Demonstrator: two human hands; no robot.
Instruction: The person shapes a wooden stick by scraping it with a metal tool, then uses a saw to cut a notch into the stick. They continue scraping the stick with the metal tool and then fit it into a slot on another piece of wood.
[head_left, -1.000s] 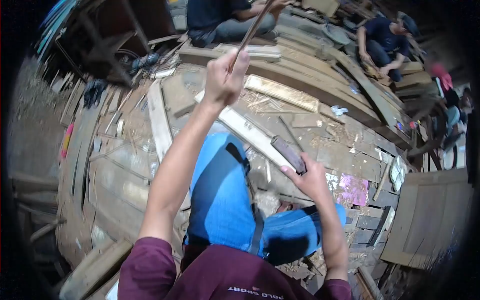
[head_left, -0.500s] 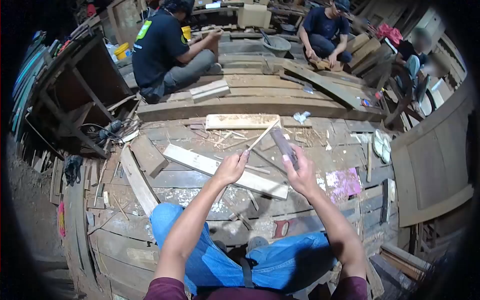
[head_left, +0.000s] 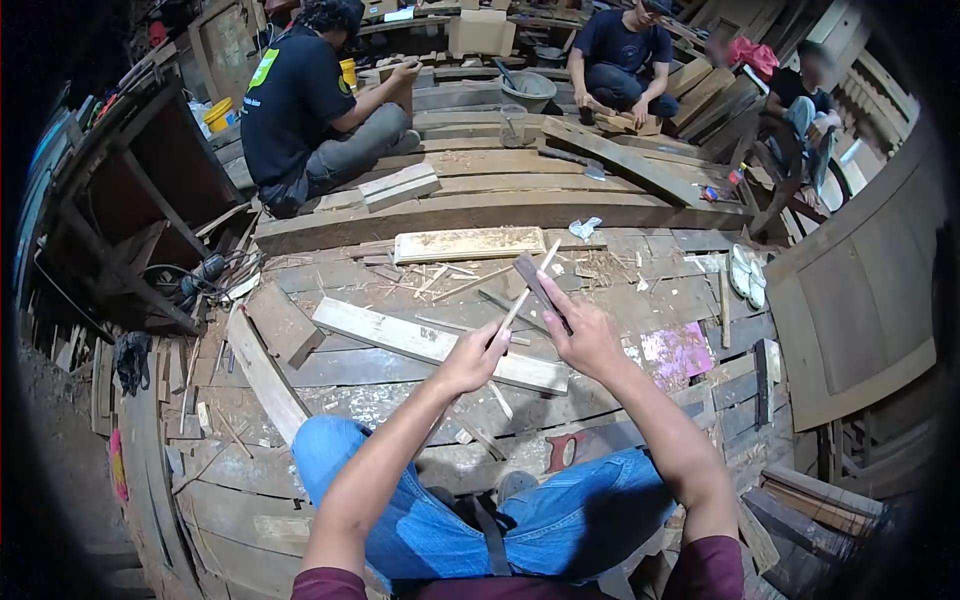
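Note:
My left hand (head_left: 470, 360) is closed around the lower end of a thin, pale wooden stick (head_left: 549, 257), which points up and away to the right. In my right hand (head_left: 588, 338) is a dark, narrow flat block (head_left: 535, 280), its fingers wrapped along one side. The block lies across the stick, seemingly against it; its exact contact cannot be made out. Below and beyond both hands, a long pale plank (head_left: 400, 335) rests on the floor. A handsaw with a red handle (head_left: 565, 452) lies close to my knees.
A pale board (head_left: 470, 244) lies ahead among shavings and offcuts. Behind it runs a raised plank platform (head_left: 500, 208), where two people sit; a third sits far right. Sandals (head_left: 747, 277) and a large panel (head_left: 860, 320) are to the right, a dark wooden frame (head_left: 130, 220) left.
The dark block has swung left and now crosses the stick, where before it was held apart to the right. My view has shifted slightly, so the surroundings appear further left.

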